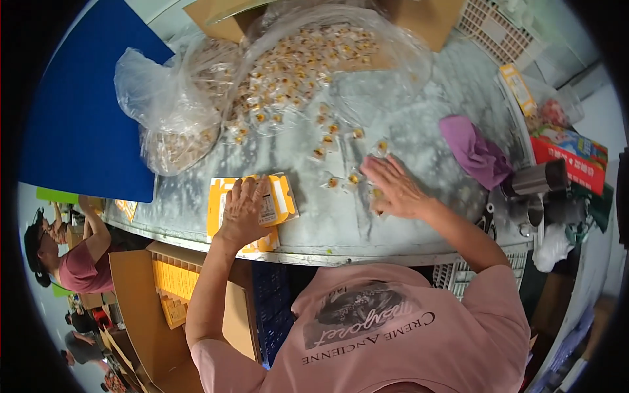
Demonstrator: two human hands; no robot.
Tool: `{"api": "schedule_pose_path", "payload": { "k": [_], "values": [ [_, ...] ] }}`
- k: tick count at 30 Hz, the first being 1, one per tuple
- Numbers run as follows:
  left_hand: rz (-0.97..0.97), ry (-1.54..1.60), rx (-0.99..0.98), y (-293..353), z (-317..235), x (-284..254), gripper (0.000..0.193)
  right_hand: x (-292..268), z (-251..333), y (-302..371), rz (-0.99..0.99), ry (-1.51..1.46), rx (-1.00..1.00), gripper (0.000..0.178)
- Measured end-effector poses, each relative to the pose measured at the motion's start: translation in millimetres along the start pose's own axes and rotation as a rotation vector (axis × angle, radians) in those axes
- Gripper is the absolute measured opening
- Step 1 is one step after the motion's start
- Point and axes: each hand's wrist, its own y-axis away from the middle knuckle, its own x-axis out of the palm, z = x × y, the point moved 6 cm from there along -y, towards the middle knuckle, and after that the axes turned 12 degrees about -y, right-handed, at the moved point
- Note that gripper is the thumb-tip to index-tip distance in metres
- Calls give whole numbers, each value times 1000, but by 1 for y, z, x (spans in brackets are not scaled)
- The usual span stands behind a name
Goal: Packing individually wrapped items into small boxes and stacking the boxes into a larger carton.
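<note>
My left hand [246, 213] lies palm down on a small stack of yellow and white cartons [283, 200] near the table's front edge, its fingers stretched over the top one. To the right, my right hand [396, 188] is spread low over the tabletop. Small clear-wrapped pieces with yellow-brown centres, such as this wrapped piece [333, 182], lie beside its fingertips, and one is partly under the palm. More of them trail back to a large open plastic bag [288, 72] that spills a heap of the same pieces.
A tied plastic bag [173, 131] stands at the left by a blue panel [92, 98]. Rightward are a purple cloth [475, 150], a dark metal cup [540, 178] and a red box [570, 164]. Below the edge, a cardboard box [137, 314] holds yellow cartons. Another person [82, 262] works at far left.
</note>
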Motion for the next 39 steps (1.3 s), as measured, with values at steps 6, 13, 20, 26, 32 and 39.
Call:
{"api": "schedule_pose_path", "payload": {
  "k": [6, 13, 20, 26, 32, 39],
  "values": [
    [-200, 48, 53, 40, -75, -34, 119, -61, -43, 60, -820, -997, 238, 41],
    [-173, 222, -94, 87, -113, 0, 120, -54, -33, 90, -636, -572, 283, 37],
    [-205, 157, -178, 93, -122, 11, 115, -19, 42, 55, -351, -146, 113, 63],
    [-220, 175, -194, 94, -121, 15, 112, 10, 39, 56, -299, 60, 22, 61],
    [-238, 170, -197, 97, -122, 17, 109, -4, 33, 75, -307, 12, 11, 45],
    [-297, 175, -171, 96, -124, 11, 109, -77, -31, 89, -655, -507, 261, 30]
  ]
}}
